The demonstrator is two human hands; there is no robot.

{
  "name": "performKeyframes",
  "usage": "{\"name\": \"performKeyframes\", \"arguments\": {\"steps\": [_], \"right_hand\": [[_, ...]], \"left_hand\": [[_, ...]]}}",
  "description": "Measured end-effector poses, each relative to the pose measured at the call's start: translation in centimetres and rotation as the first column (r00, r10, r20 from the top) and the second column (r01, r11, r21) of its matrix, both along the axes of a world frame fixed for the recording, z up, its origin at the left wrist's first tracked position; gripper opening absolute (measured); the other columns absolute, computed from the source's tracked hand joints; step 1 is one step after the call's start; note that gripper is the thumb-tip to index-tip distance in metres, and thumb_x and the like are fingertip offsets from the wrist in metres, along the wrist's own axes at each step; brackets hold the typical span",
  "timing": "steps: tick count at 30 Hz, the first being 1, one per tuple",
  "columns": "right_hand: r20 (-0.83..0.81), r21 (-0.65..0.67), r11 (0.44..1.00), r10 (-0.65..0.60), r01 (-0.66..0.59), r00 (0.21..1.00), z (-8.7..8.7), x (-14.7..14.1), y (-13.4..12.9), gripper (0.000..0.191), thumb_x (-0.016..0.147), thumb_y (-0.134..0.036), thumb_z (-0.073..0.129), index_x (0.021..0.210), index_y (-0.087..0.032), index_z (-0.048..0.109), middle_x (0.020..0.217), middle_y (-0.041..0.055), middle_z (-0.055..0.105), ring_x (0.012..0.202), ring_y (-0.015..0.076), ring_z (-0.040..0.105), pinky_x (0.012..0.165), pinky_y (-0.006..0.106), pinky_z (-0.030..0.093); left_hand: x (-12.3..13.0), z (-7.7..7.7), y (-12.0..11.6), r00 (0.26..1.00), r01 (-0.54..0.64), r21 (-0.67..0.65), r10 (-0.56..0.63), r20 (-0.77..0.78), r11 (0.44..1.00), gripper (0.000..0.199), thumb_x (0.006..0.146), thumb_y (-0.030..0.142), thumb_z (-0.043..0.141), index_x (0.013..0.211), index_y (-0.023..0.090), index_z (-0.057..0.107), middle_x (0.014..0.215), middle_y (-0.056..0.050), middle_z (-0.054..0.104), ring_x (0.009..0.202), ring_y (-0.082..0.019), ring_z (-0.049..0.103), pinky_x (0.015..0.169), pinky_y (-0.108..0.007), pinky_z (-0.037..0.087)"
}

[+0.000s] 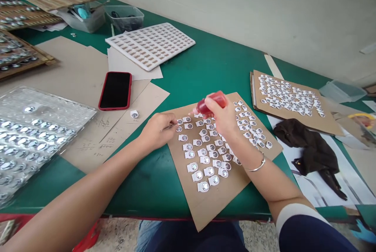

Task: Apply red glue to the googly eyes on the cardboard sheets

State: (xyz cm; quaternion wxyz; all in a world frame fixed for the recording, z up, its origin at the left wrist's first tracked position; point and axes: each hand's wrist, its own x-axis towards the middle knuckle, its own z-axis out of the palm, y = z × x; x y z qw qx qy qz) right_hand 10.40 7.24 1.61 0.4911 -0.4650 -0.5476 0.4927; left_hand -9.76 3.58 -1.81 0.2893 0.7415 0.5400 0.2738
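I judge the step in hand to be dosing from the red bottle (219, 97) onto the tabs (205, 160), white pieces with round silvery centres, spread in loose rows on the card (202, 213). The next move, I'd say, calls for a steady nozzle (193, 112) and a light squeeze over one tab; whether anything is coming out, I can't tell from here.

My right hand (221, 119) wraps the bottle, fingers closed round its body, tipping it so that the nozzle points left and slightly down over the far left part of the card. The forearm comes in from the lower right, the wrist apparently raised above the tabs.

My left hand (158, 130) is at the card's left edge, thumb and fingers pinched on a thin metal tool (168, 127). Its tip is near the closest tabs; contact I can't confirm.
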Motion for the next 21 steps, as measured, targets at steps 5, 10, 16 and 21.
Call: {"name": "performKeyframes", "arguments": {"steps": [5, 10, 16, 21], "right_hand": [[0.087, 0.090, 0.988, -0.137, 0.129, 0.987, -3.5, -0.1, -1.8, 0.029, 0.071, -0.043, 0.069, 0.086, -0.020, 0.059, 0.076, 0.0039, 0.065, 0.068, 0.0178, 0.064, 0.057, 0.032, 0.055], [0.219, 0.253, 0.948, -0.250, 0.192, 0.943, -3.9, -0.4, -2.0, 0.024, 0.070, -0.039, 0.070, 0.084, -0.020, 0.063, 0.080, 0.0023, 0.067, 0.072, 0.0161, 0.062, 0.070, 0.033, 0.054], [0.240, 0.251, 0.955, -0.218, 0.156, 0.946, -3.9, -0.4, -1.8, 0.025, 0.070, -0.039, 0.071, 0.083, -0.019, 0.064, 0.078, 0.0017, 0.068, 0.071, 0.0151, 0.062, 0.067, 0.030, 0.052], [0.241, 0.249, 0.962, -0.173, 0.112, 0.955, -4.2, -0.5, -1.8, 0.025, 0.071, -0.039, 0.071, 0.085, -0.019, 0.063, 0.080, 0.0019, 0.068, 0.074, 0.0155, 0.063, 0.071, 0.030, 0.052]], "left_hand": [[-0.2, -0.3, 0.1, 0.999, -0.017, -0.060, 0.020, 0.043, 0.998, 0.012, 0.078, 0.025, 0.054, 0.074, 0.018, 0.062, 0.071, 0.000, 0.065, 0.062, -0.014, 0.058, 0.054, -0.024, 0.039], [-0.2, -0.1, 0.0, 0.999, 0.015, -0.011, -0.015, -0.051, 1.000, 0.011, 0.079, 0.023, 0.053, 0.076, 0.018, 0.062, 0.070, 0.000, 0.064, 0.062, -0.014, 0.057, 0.055, -0.024, 0.038], [-0.1, 0.2, -0.2, 0.995, 0.053, 0.026, -0.050, -0.083, 0.998, 0.009, 0.079, 0.021, 0.053, 0.076, 0.017, 0.061, 0.066, 0.000, 0.061, 0.060, -0.014, 0.054, 0.054, -0.024, 0.037], [0.0, 0.3, -0.2, 0.994, 0.050, 0.026, -0.047, -0.103, 0.998, 0.010, 0.079, 0.020, 0.052, 0.076, 0.017, 0.061, 0.065, 0.000, 0.061, 0.060, -0.014, 0.053, 0.054, -0.024, 0.037]]}}
